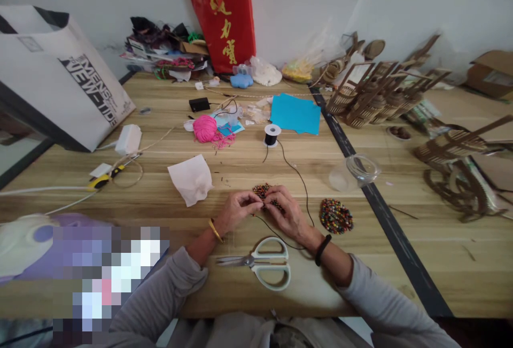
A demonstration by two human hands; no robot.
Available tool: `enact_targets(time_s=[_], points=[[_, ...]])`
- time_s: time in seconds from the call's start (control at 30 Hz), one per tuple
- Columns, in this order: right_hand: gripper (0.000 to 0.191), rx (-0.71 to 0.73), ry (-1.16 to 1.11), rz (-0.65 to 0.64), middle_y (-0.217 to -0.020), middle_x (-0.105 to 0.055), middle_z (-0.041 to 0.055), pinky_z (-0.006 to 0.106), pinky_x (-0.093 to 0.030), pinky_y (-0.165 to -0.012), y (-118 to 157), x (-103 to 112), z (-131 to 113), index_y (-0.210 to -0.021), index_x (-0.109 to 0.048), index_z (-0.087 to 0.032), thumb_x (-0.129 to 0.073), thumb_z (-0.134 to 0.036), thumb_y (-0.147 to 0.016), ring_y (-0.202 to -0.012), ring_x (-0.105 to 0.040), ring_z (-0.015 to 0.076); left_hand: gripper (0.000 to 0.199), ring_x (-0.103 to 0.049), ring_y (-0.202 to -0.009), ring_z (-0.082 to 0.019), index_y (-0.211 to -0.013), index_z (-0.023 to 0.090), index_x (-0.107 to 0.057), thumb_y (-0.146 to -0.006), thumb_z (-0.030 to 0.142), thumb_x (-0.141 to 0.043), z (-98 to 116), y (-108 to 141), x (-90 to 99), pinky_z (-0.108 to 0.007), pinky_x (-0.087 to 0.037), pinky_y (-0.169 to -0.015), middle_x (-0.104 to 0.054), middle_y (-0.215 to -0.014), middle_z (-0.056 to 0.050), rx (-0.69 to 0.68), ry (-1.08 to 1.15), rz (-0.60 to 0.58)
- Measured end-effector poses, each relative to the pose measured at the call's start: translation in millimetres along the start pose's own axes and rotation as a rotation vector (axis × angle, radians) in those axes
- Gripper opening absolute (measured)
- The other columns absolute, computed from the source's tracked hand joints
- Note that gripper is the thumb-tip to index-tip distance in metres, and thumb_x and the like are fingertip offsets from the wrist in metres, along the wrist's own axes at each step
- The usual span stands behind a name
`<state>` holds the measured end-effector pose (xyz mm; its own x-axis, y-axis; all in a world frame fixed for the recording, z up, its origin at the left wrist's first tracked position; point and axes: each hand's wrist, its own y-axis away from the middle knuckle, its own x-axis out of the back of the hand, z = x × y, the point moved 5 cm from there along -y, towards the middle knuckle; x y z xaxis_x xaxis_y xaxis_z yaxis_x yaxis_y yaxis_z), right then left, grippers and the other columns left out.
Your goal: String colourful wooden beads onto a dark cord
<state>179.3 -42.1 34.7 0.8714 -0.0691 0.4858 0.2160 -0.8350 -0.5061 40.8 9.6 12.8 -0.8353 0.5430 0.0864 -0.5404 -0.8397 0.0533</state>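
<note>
My left hand [239, 210] and my right hand [289, 214] meet above the middle of the table, thumbs and forefingers pinched together. Between them is a string of small multicoloured beads [261, 190], partly hidden by my fingers. A thin black cord [308, 190] runs from a white spool [273, 135] round my right wrist and ends near my left fingertips. White-handled scissors [256, 262] lie slightly open in front of my forearms, blades to the left. Right of my right hand rests a coiled pile of similar bead strings [336, 216].
Left of my hands lies a white paper [191, 179]. Farther back are a pink yarn ball [205, 128] and blue sheets [295, 114]. A yellow cutter [105, 179] is at left, a clear plastic container [355, 172] at right. Small woven baskets [377, 97] crowd the back right.
</note>
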Motion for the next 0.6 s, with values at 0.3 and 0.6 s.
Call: enact_targets(time_s=[0.3, 0.6], points=[[0.011, -0.022, 0.065, -0.031, -0.1, -0.055, 0.0086, 0.037, -0.048, -0.084, -1.9, 2.2, 4.4, -0.097, -0.058, -0.021, -0.049, -0.017, -0.09, -0.098, -0.053, 0.0202, 0.021, -0.051, -0.063, -0.011, -0.071, 0.012, -0.061, -0.071, 0.033, -0.067, -3.9, -3.2, 4.6, -0.023, -0.042, -0.063, -0.059, -0.065, 0.0, 0.033, 0.008, 0.076], [0.014, 0.045, 0.267, -0.198, -0.087, -0.057, 0.0074, 0.035, -0.044, -0.076, -1.4, -1.7, 4.1, -0.088, -0.06, -0.019, -0.047, -0.017, -0.091, -0.084, -0.05, 0.0199, 0.023, -0.052, -0.064, -0.011, -0.07, 0.012, -0.06, -0.071, 0.034, -0.067, -1.4, -3.5, 6.0, -0.022, -0.042, -0.063, -0.06, -0.065, -0.001, 0.049, 0.029, 0.09]])
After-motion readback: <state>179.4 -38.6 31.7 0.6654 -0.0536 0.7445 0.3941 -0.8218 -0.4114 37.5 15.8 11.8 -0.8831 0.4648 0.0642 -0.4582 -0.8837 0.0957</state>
